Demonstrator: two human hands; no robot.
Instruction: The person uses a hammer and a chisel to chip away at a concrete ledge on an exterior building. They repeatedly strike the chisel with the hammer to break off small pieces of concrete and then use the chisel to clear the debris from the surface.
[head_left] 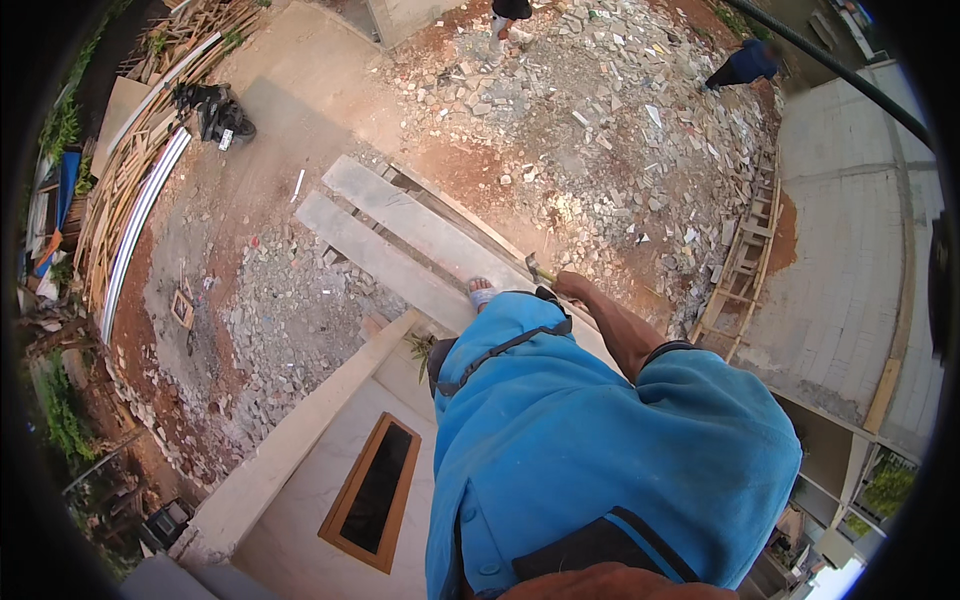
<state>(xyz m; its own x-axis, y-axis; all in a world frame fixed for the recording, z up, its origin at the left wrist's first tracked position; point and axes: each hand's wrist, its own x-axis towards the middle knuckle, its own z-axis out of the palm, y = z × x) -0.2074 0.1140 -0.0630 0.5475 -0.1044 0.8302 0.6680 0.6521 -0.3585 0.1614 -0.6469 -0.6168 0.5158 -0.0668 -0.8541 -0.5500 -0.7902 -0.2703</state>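
Note:
My right hand [572, 287] reaches out past my blue shirt, closed around the handle of what looks like a hammer [536, 269]. Its dark metal head points away from me, above the edge of a long board. Two grey boards [400, 205] lie side by side below, with a narrow gap between them. One of my feet [481, 294], in a light sandal, stands on the nearer end of the boards. My left hand does not show anywhere in the picture.
Far below lies broken rubble [600, 130]. A wall top [300, 425] and a wood-framed window [372, 490] are at lower left. Stacked timber [130, 190] and a motorcycle [215, 115] stand left. A wooden ladder-like frame [745, 260] leans right. Two people are at the far side.

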